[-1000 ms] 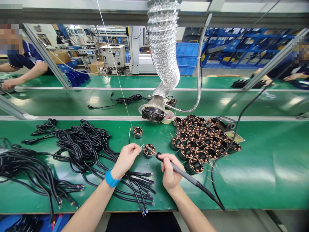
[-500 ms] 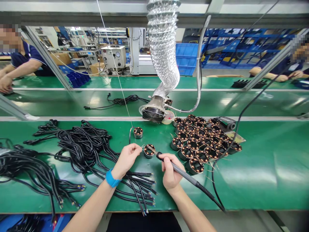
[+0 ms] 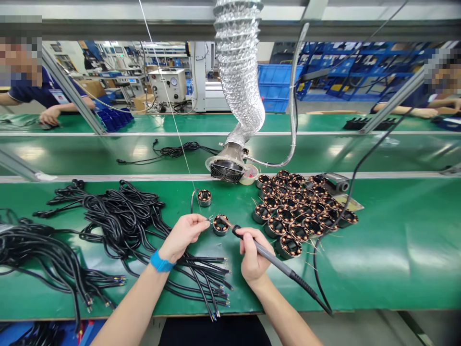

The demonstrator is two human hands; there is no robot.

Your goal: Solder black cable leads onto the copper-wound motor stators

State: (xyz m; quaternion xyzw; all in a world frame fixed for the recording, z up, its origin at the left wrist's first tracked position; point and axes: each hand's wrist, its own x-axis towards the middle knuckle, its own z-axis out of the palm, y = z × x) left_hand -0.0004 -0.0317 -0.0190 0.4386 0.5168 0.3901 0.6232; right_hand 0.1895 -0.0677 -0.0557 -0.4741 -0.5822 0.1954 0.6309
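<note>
My right hand (image 3: 254, 252) is wrapped around the grey handle of a soldering iron (image 3: 268, 254), its tip reaching the top of a copper-wound motor stator (image 3: 221, 226). On the stator's left side, my left hand (image 3: 187, 233) pinches thin wire leads (image 3: 211, 219) at its edge; whether they are the stator's own or a cable's I cannot tell. A second stator (image 3: 204, 198) with a short black cable beside it stands just behind. A thin line of solder wire (image 3: 173, 115) hangs down from above to that second stator.
Many stators (image 3: 295, 206) stand grouped at the right. Bundles of black cables (image 3: 122, 216) with stripped ends lie at the left. A fume-extraction duct (image 3: 239, 72) with a fan (image 3: 226, 170) hangs over the middle. Co-workers sit across the bench at both sides.
My hands, the iron and the stator hold almost the same positions; the whole view has shifted slightly. The co-worker at the left has moved a hand to the right along the far bench.
</note>
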